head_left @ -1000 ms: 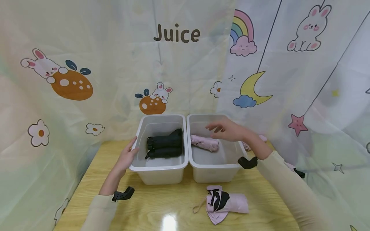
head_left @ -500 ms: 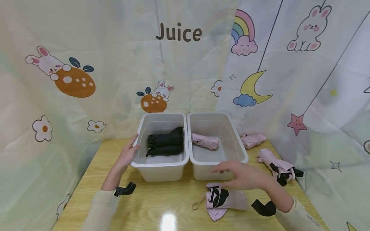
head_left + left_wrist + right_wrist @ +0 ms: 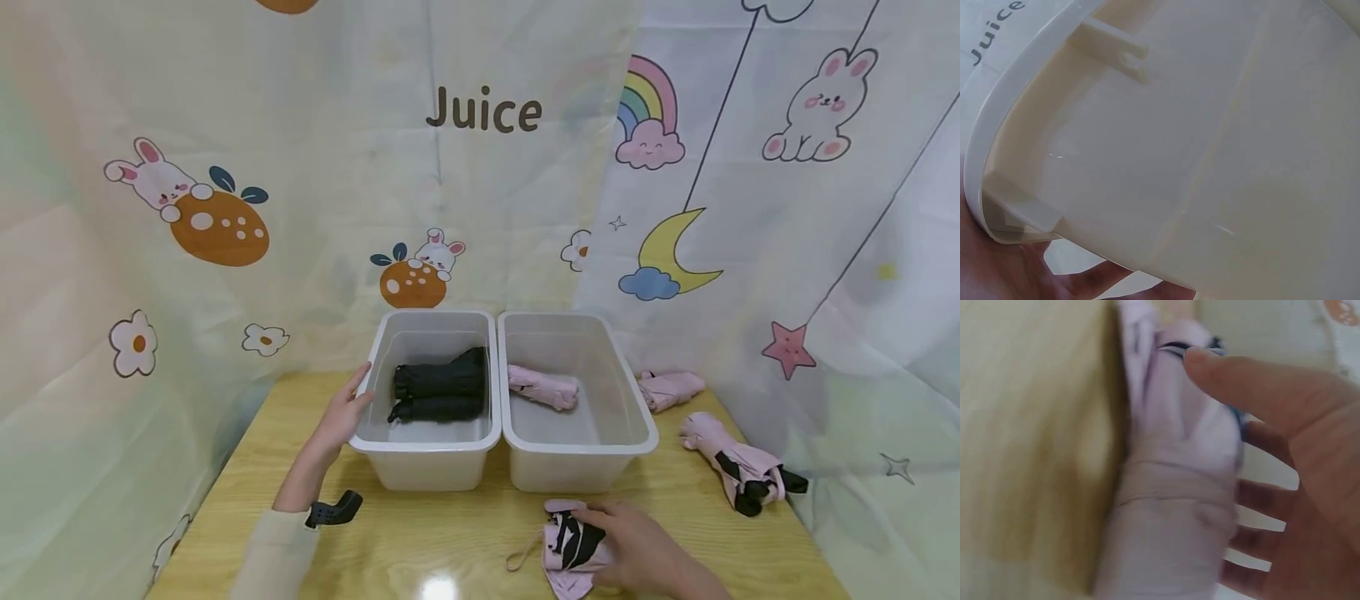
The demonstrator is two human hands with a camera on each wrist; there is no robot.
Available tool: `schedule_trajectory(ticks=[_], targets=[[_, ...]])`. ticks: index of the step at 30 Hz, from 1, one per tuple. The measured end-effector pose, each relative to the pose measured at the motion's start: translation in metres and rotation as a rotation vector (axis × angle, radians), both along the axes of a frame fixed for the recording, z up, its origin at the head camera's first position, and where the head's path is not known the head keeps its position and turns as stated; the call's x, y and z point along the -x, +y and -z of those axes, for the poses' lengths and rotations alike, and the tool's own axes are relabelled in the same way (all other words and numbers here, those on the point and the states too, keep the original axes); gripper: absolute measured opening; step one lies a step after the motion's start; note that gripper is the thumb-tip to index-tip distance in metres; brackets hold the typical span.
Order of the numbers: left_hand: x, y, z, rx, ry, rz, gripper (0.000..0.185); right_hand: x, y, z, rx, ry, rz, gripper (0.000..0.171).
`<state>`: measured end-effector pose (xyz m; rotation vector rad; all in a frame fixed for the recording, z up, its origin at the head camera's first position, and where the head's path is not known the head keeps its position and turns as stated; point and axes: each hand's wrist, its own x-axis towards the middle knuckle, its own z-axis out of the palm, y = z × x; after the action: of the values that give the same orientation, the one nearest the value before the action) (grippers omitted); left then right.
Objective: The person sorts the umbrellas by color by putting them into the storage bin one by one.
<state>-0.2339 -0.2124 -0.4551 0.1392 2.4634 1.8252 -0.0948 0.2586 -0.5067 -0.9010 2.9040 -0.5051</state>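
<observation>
My left hand [image 3: 341, 421] grips the left rim of the left plastic bin [image 3: 427, 447], its thumb over the edge. Fingers [image 3: 1107, 275] show below that bin's rim in the left wrist view. Two black folded umbrellas [image 3: 438, 379] lie inside this bin. A pink folded umbrella [image 3: 543, 386] lies in the right bin [image 3: 581, 449]. Near the table's front, my right hand [image 3: 645, 546] holds another pink umbrella [image 3: 566, 560] with black patches and a wrist loop. In the right wrist view, the thumb lies across this umbrella [image 3: 1169, 544] and the fingers reach behind it.
Two more pink folded umbrellas lie right of the bins: one [image 3: 671, 390] at the back, another [image 3: 738, 458] with black parts closer in. A printed cloth [image 3: 510, 200] hangs behind the wooden table [image 3: 420, 533].
My right hand has come from above the right bin down to the front pink umbrella and taken hold of it. The left hand stays on its bin. The head view has shifted slightly.
</observation>
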Motion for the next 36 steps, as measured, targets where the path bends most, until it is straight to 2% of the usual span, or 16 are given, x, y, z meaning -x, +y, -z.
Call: schedule_trajectory(ticks=[4, 12, 20, 21, 25, 27, 29, 32, 36], targets=[[0.000, 0.000, -0.001, 0.007, -0.001, -0.010, 0.058, -0.001, 0.001, 0.012, -0.027, 0.012, 0.030, 0.084], [0.002, 0.005, -0.003, 0.012, -0.020, -0.031, 0.058, 0.001, 0.003, 0.022, -0.038, 0.115, 0.008, 0.079], [0.001, 0.002, -0.003, 0.007, -0.055, -0.054, 0.057, 0.001, 0.000, 0.030, -0.026, 0.083, 0.037, 0.083], [0.000, 0.002, -0.004, -0.002, -0.063, -0.049, 0.058, 0.001, 0.000, 0.032, -0.018, 0.105, 0.033, 0.081], [-0.011, 0.007, -0.024, -0.012, -0.074, -0.027, 0.058, 0.004, 0.001, 0.038, 0.021, 0.241, -0.010, 0.073], [-0.014, 0.008, -0.030, -0.020, -0.087, -0.020, 0.058, 0.004, 0.000, 0.040, 0.039, 0.293, -0.026, 0.071], [-0.013, 0.007, -0.027, -0.016, -0.085, -0.020, 0.059, 0.004, 0.000, 0.041, 0.063, 0.304, -0.032, 0.071], [-0.004, 0.003, -0.014, -0.017, -0.082, -0.030, 0.059, 0.002, -0.002, 0.035, 0.127, 0.302, -0.030, 0.073], [0.000, 0.002, -0.006, 0.009, -0.062, -0.041, 0.059, 0.001, -0.006, 0.012, 0.202, 0.373, -0.075, 0.072]])
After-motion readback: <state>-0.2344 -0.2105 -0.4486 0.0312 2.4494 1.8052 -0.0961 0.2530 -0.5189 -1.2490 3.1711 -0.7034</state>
